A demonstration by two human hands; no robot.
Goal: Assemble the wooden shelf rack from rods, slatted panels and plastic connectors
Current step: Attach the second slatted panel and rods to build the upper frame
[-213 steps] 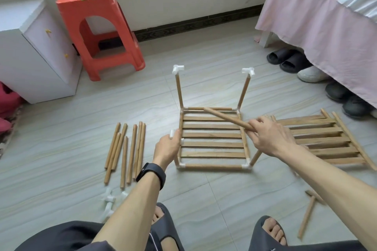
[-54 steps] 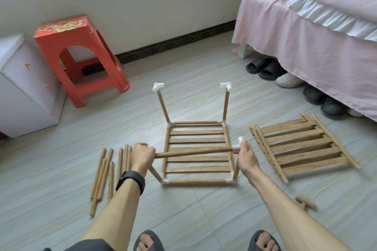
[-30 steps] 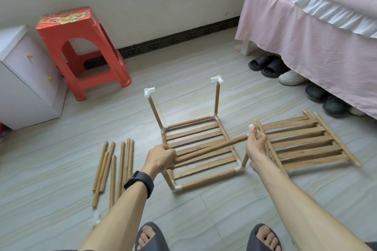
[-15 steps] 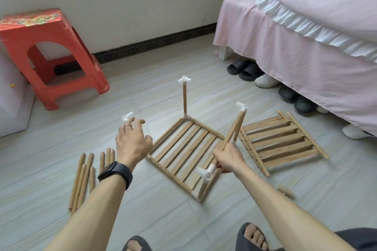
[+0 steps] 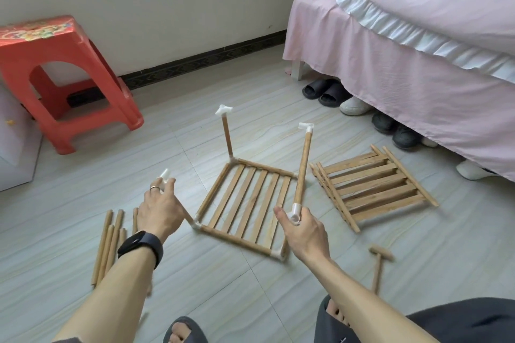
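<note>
The right hand has a tight grip on a white connector. Thumb and fingers curl round it. This connector sits on the low end of a long rod. The long rod points up and away and has a top connector on its far end. It is held up over the right side of the rack frame.

The left hand has its grip on a leaning rod. Its fingers curl over the upper part, just under a white end piece. The low end of the leaning rod goes into the corner connector at the near left of the frame. A black watch is on that wrist.

The rack frame lies flat on the floor between the two hands. It is a slatted panel with rods round it. One upright rod stands at its far left corner.

Loose rods lie on the floor to the left, partly under the left arm. Spare slatted panels lie just to the right of the frame. A wooden mallet lies near the right arm. A red stool stands by the wall. Shoes sit under the pink bed.
</note>
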